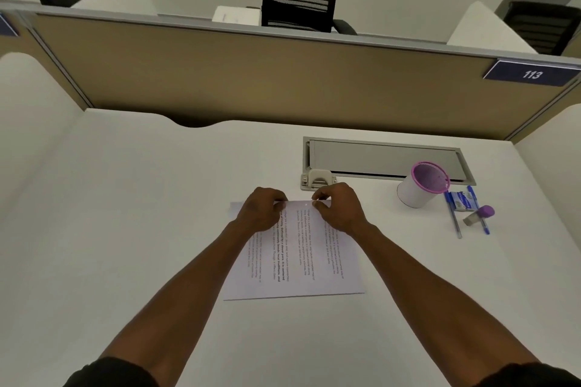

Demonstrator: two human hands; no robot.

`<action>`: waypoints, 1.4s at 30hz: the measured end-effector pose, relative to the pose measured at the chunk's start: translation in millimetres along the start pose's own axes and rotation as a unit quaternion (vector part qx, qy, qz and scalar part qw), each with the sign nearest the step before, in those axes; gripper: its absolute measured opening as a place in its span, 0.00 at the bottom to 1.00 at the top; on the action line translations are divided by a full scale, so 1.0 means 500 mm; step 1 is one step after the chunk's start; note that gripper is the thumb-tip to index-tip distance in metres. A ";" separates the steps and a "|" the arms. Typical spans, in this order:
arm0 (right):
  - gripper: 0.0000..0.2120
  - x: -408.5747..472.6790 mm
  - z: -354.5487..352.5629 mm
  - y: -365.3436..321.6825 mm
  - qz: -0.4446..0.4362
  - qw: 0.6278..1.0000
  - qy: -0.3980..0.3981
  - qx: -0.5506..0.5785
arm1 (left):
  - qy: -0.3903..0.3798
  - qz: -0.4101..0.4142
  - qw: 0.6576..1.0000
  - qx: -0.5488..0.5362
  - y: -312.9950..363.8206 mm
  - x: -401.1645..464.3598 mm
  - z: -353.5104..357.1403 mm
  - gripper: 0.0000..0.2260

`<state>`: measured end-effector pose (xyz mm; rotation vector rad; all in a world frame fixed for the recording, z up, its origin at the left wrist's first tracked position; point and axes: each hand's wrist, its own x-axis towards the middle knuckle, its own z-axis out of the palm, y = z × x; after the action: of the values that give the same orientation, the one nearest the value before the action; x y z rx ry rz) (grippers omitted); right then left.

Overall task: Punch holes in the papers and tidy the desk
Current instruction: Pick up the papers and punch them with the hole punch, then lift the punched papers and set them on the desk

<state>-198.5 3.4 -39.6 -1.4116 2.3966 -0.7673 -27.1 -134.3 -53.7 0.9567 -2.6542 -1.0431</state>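
Resting on the far edge of the papers (pixel 301 254), both hands meet near the middle of the white table (pixel 125 214). The left hand (pixel 262 210) lies curled on the far left part of the sheets, its fingers bent down onto the paper. The right hand (pixel 338 207) sits on the far right part, thumb and forefinger pinched close at the paper's edge; whether either grip truly has hold of a sheet or only presses on it, I cannot tell. The papers lie flat as one stack with printed text, and how many sheets there are cannot be counted.

One hole punch (pixel 317 181), pale grey, stands just beyond the hands, near the paper's far edge and against the corner of one grey cable flap (pixel 383 157) set in the table. To the right stands one white cup (pixel 419 185) with a purple rim, tilted. Just beside it lie two blue pens (pixel 452 217), one small blue-and-white packet (pixel 463 199) and one purple-capped glue stick (pixel 479 215), all close together and well apart from the papers. One label on the partition reads 113 (pixel 531 74).
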 end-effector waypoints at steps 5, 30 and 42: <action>0.18 -0.052 -0.005 -0.014 -0.005 0.985 0.167 0.044 | 0.065 -0.023 0.996 -0.060 -0.040 -0.046 -0.029 0.06; 0.09 -0.249 -0.064 -0.138 0.091 0.873 0.102 0.469 | 0.206 -0.102 0.893 -0.388 0.034 -0.288 -0.044 0.09; 0.09 -0.295 -0.079 -0.140 0.059 0.877 0.099 0.467 | 0.240 -0.041 0.905 -0.350 0.090 -0.319 -0.067 0.09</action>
<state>-92.4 116.0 25.3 -0.7828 1.7237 -1.7669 86.9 -31.7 17.4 0.9830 -1.6606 -1.4064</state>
